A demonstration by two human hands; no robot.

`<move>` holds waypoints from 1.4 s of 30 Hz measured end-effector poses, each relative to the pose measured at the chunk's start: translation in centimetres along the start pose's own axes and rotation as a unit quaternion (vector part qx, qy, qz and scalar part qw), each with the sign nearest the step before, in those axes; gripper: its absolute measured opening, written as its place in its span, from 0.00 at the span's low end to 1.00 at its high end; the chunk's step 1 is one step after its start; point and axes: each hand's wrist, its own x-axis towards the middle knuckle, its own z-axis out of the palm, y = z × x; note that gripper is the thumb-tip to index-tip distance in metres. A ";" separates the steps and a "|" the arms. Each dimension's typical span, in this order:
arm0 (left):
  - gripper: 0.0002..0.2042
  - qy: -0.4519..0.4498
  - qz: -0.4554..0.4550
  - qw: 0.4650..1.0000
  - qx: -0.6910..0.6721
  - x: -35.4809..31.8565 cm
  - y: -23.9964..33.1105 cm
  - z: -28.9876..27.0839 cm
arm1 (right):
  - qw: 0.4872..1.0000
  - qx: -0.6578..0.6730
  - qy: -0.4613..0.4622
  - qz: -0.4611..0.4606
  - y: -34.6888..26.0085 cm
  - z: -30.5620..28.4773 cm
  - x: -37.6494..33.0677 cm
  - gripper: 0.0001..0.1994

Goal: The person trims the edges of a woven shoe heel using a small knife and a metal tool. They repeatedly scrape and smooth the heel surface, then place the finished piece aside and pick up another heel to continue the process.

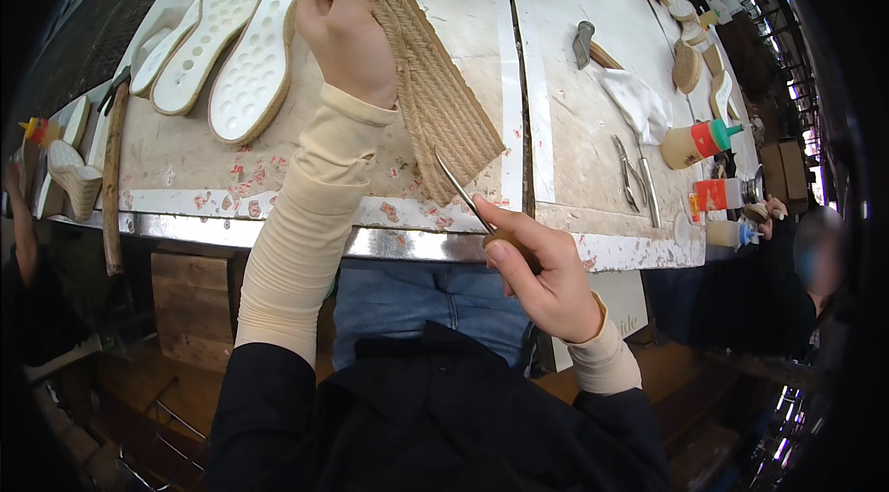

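Observation:
My left hand [347, 34] is closed around a wide strip of woven jute braid [444, 99]. The strip hangs slantwise over the worktable, its lower end near the front edge. In my right hand [546, 274] is a thin, pointed metal tool [460, 186], like an awl or narrow knife, with a wooden handle mostly covered by my fingers. Its tip lies against the braid near the lower left part; whether it pierces the weave I cannot tell. Left of my left hand lie white shoe soles [245, 75] with round hollows and jute-coloured edges.
A wooden-handled tool [113, 168] overhangs the table's left edge. To the right are a hammer [583, 43], white cloth [639, 103], pliers [630, 175], a metal rod-like tool [648, 194] and a green-capped bottle [693, 146]. Other people are at both sides; one hand [764, 211] shows at right.

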 end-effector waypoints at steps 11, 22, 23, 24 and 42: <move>0.15 -0.010 0.033 0.999 0.016 -0.9 0.6 1.1 | 0.967 -0.233 -0.033 -0.102 -2.1 -1.9 1.3 0.21; 0.13 -0.014 0.065 0.998 0.019 -0.1 0.0 1.3 | 0.976 -0.198 -0.007 -0.087 -2.0 -1.8 -0.2 0.20; 0.13 -0.012 0.047 0.999 0.021 -0.2 -0.1 1.2 | 0.989 -0.120 0.006 -0.083 -1.6 -1.8 0.1 0.20; 0.13 -0.011 0.028 0.999 0.023 -0.4 -0.1 1.0 | 0.996 -0.082 0.009 -0.040 -1.4 -1.6 0.1 0.18; 0.16 -0.023 -0.017 0.999 0.025 -1.2 0.4 0.5 | 0.918 -0.360 0.038 -0.164 -1.4 -0.2 1.3 0.25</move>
